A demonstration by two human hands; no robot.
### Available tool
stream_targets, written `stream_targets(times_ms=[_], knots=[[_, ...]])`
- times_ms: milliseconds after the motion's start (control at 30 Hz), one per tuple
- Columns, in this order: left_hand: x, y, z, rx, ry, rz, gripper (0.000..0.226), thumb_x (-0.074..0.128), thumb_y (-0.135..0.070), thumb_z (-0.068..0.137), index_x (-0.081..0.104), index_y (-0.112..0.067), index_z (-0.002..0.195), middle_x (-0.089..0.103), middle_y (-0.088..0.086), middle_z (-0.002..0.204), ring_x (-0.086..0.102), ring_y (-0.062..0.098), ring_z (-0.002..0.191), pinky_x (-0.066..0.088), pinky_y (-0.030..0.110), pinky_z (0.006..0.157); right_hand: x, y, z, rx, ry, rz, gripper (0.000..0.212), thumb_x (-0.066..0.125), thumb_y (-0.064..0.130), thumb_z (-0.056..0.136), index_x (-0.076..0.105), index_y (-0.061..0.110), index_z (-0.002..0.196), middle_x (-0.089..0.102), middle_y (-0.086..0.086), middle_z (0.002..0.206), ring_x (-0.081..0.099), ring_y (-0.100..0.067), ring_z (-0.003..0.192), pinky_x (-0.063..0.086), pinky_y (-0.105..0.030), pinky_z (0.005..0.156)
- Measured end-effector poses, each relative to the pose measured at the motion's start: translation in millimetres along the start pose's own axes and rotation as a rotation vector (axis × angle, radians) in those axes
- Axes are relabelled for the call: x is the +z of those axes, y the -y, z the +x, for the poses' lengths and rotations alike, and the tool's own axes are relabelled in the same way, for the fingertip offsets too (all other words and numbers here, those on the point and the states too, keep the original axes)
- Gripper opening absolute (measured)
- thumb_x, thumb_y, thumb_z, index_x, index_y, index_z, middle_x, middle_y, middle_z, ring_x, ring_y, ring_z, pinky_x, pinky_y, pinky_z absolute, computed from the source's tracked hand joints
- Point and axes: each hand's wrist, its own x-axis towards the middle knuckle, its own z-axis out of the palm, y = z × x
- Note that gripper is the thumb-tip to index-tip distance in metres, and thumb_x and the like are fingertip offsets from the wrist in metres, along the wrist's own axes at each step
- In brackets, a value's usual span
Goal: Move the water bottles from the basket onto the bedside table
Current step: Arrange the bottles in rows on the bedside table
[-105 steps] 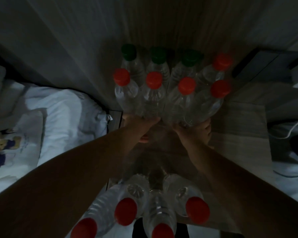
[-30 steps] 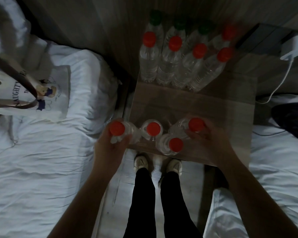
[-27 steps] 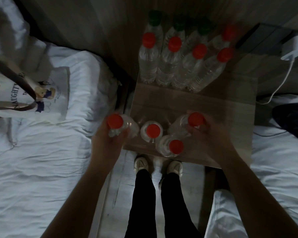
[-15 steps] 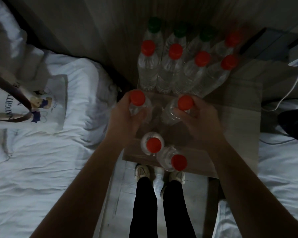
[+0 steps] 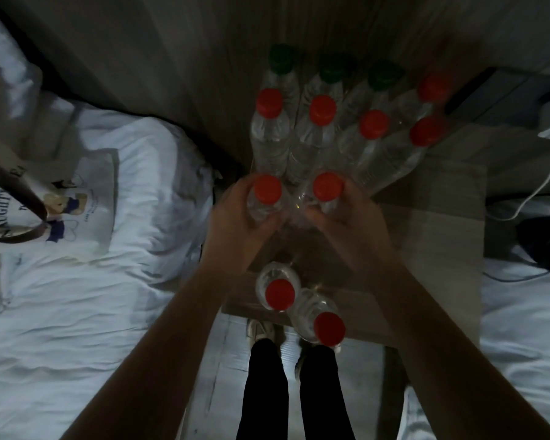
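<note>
On the wooden bedside table (image 5: 438,223) several clear water bottles stand in two rows at the back, red-capped ones (image 5: 269,134) in front and green-capped ones (image 5: 280,63) behind. My left hand (image 5: 235,223) grips a red-capped bottle (image 5: 267,198) just in front of the rows. My right hand (image 5: 350,223) grips a second red-capped bottle (image 5: 326,193) beside it. Two more red-capped bottles (image 5: 278,292) (image 5: 323,317) stand near the table's front edge. No basket is in view.
A white printed tote bag (image 5: 54,198) with a dark strap lies on the white bed at the left. A white charger cable (image 5: 534,179) runs off the table's right side. A second white bed (image 5: 527,312) is at the right. My legs and shoes (image 5: 261,331) stand below the table.
Both hands lifted a bottle each from the group at the table's front edge and carried them back toward the standing rows. Two bottles stayed at the front edge.
</note>
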Motion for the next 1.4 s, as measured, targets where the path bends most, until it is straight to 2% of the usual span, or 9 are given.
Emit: stream_targets(times_ms=[100,233,400,600,900,1000,1133,1233,1400], knots=[[6.3,11.9,-4.4,-0.054,-0.011,-0.095,0.055,0.078,-0.042,0.070,0.044,-0.049,0.112,0.060,-0.022,0.106,0.059,-0.004,0.101,0.049,0.022,0.084,9.2,-23.4,7.5,0.070,0.063,-0.027,0.045,0.072,0.035,0.078,0.051,0.032,0.118,0.062,0.016,0.110,0.060,-0.003,0.100,0.051,-0.030,0.089],[28.1,47.4,0.1,-0.211,0.086,-0.049,0.062,0.075,-0.049,0.069,0.047,-0.031,0.122,0.063,-0.015,0.107,0.060,-0.002,0.098,0.049,0.020,0.079,21.6,-61.3,24.0,0.213,0.143,-0.151,0.060,0.073,0.031,0.081,0.045,0.021,0.132,0.058,0.007,0.117,0.058,-0.010,0.106,0.048,-0.028,0.090],[50.5,91.3,4.4,-0.340,0.227,0.039,0.042,0.068,-0.044,0.074,0.057,-0.023,0.110,0.066,-0.013,0.097,0.062,-0.002,0.091,0.042,0.010,0.071,37.4,-94.5,37.7,0.319,0.151,-0.268,0.048,0.074,0.042,0.077,0.062,0.019,0.117,0.069,0.002,0.106,0.064,-0.017,0.102,0.049,-0.027,0.081],[55.4,98.2,12.5,-0.332,0.165,0.081,0.032,0.069,-0.038,0.075,0.061,-0.024,0.102,0.067,-0.013,0.089,0.062,-0.005,0.082,0.044,0.011,0.067,44.4,-100.2,37.9,0.280,0.116,-0.394,0.030,0.070,0.043,0.081,0.065,0.018,0.095,0.058,0.009,0.078,0.055,-0.008,0.075,0.032,-0.006,0.049],[47.1,90.8,36.1,-0.326,0.132,0.140,0.038,0.071,-0.036,0.078,0.058,-0.021,0.110,0.062,-0.013,0.091,0.059,0.003,0.082,0.038,0.011,0.059,51.0,-78.2,47.9,0.228,0.164,-0.394,0.027,0.061,0.037,0.089,0.068,0.014,0.099,0.069,-0.004,0.095,0.064,-0.018,0.092,0.042,-0.024,0.072],[46.4,87.2,47.9,-0.312,0.193,0.156,0.045,0.068,-0.042,0.081,0.056,-0.018,0.117,0.061,-0.008,0.100,0.056,0.006,0.088,0.042,0.017,0.071,51.9,-75.0,54.7,0.233,0.187,-0.435,0.031,0.056,0.037,0.093,0.070,0.010,0.098,0.071,-0.012,0.103,0.064,-0.027,0.100,0.038,-0.024,0.073],[45.2,88.9,62.4,-0.341,0.230,0.046,0.063,0.072,-0.048,0.071,0.053,-0.021,0.125,0.063,-0.002,0.118,0.059,0.013,0.107,0.050,0.036,0.094,52.2,-76.8,58.0,0.238,0.177,-0.385,0.028,0.057,0.036,0.093,0.067,0.010,0.089,0.068,-0.009,0.088,0.064,-0.024,0.089,0.039,-0.025,0.065],[45.8,94.5,67.1,-0.390,0.249,0.020,0.061,0.075,-0.043,0.068,0.055,-0.020,0.121,0.065,0.002,0.115,0.061,0.017,0.106,0.051,0.043,0.094,52.9,-79.9,58.0,0.226,0.154,-0.356,0.022,0.060,0.034,0.091,0.057,0.021,0.073,0.059,0.002,0.073,0.058,-0.017,0.076,0.034,-0.021,0.057],[44.6,87.8,67.6,-0.350,0.262,-0.072,0.056,0.072,-0.044,0.068,0.056,-0.023,0.118,0.066,-0.003,0.112,0.062,0.012,0.104,0.051,0.042,0.094,51.5,-80.0,58.0,0.224,0.149,-0.355,0.025,0.061,0.031,0.090,0.049,0.033,0.068,0.050,0.014,0.069,0.055,-0.013,0.082,0.042,-0.029,0.073]])
